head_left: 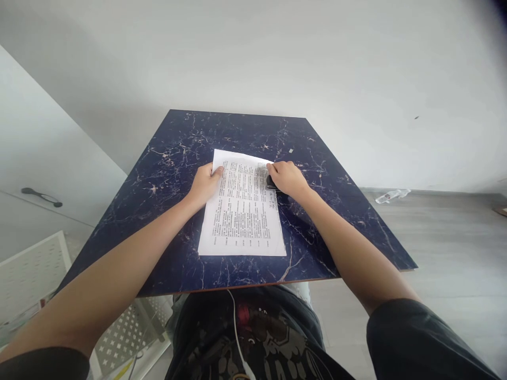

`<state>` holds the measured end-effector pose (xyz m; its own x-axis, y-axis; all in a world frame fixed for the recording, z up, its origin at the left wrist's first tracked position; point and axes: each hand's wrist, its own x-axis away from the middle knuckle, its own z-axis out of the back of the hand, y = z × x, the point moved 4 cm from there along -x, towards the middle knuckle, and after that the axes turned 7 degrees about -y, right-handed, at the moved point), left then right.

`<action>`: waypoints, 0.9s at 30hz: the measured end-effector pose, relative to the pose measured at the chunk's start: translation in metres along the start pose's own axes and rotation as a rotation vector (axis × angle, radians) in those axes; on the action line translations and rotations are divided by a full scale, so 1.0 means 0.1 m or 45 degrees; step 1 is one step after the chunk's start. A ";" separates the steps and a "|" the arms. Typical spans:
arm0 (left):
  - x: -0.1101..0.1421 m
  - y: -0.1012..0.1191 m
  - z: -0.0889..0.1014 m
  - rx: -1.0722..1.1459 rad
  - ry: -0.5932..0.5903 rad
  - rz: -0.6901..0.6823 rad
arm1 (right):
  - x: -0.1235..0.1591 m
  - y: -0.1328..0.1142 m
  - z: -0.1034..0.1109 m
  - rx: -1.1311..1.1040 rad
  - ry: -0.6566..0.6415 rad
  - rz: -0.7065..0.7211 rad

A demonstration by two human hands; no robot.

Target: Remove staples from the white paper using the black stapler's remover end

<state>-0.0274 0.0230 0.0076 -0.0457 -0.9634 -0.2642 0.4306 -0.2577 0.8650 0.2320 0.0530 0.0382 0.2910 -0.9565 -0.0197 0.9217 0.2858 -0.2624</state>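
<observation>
A printed white paper sheet (242, 211) lies on a dark blue marbled table (174, 158). My left hand (204, 183) rests on the sheet's left edge near the top, thumb on the paper and fingers curled at the margin. My right hand (288, 178) is closed around a small black object (271, 184) at the sheet's upper right corner. That top right corner of the paper is lifted and slightly curled under my right fingers. What the black object is cannot be made out, as the hand covers most of it.
A tiny white scrap (291, 151) lies on the table beyond my right hand. A white cabinet with a dark handle (41, 196) stands at left, a white perforated rack (35, 274) below it. A crumpled plastic bottle (392, 196) lies on the grey floor at right.
</observation>
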 end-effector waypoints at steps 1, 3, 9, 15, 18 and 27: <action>0.00 0.00 0.00 -0.002 0.001 -0.001 | 0.00 0.00 0.00 0.001 0.004 -0.002; 0.00 -0.01 0.00 -0.005 0.000 -0.002 | -0.01 0.01 -0.02 0.006 0.005 -0.006; -0.01 -0.02 0.00 -0.002 0.000 -0.014 | -0.02 0.01 -0.03 0.020 -0.015 -0.011; 0.00 -0.01 0.00 -0.025 -0.005 -0.016 | -0.01 0.00 -0.03 0.037 -0.026 -0.025; 0.00 -0.01 -0.01 -0.015 -0.003 -0.017 | -0.01 -0.01 -0.03 0.057 -0.033 -0.051; 0.00 0.01 -0.01 -0.021 -0.008 -0.005 | 0.02 -0.04 -0.03 0.110 -0.055 -0.039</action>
<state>-0.0260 0.0223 0.0080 -0.0528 -0.9628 -0.2649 0.4453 -0.2601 0.8568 0.2278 0.0493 0.0360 0.2714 -0.9620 0.0288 0.9484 0.2622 -0.1782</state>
